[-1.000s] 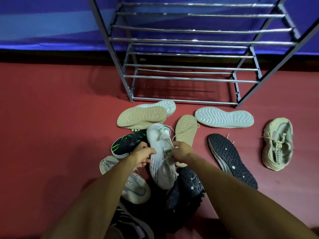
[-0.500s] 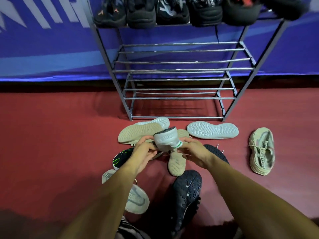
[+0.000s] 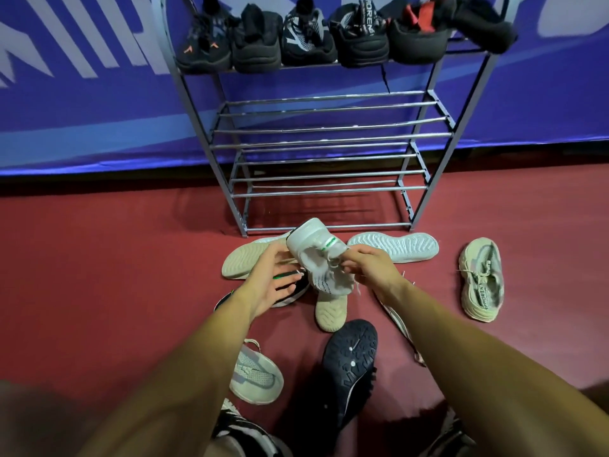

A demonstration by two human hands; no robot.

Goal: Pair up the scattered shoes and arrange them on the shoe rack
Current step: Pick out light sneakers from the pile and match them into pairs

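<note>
A white knit sneaker [image 3: 324, 265] with a green tag hangs in the air above the pile, heel up. My right hand [image 3: 365, 263] pinches it by the collar and laces. My left hand [image 3: 270, 278] is beside it on the left, fingers spread, holding nothing. Under the hands lie a black and green shoe [image 3: 290, 288], two beige soles [image 3: 245, 262] [image 3: 331, 311] and a white sole [image 3: 395, 247]. The grey metal shoe rack [image 3: 329, 136] stands behind; its top shelf carries several dark shoes [image 3: 306, 37], its lower shelves are bare.
A beige sneaker [image 3: 482, 278] lies upright on the red floor at right. A black shoe, sole up [image 3: 349, 361], and a white mesh sneaker [image 3: 255, 377] lie close to me. A blue banner wall [image 3: 82, 110] runs behind the rack.
The white sneaker has been lifted off the pile and raised toward the rack. My left hand has let go of it and opened; my view has tilted up, showing the top shelf.
</note>
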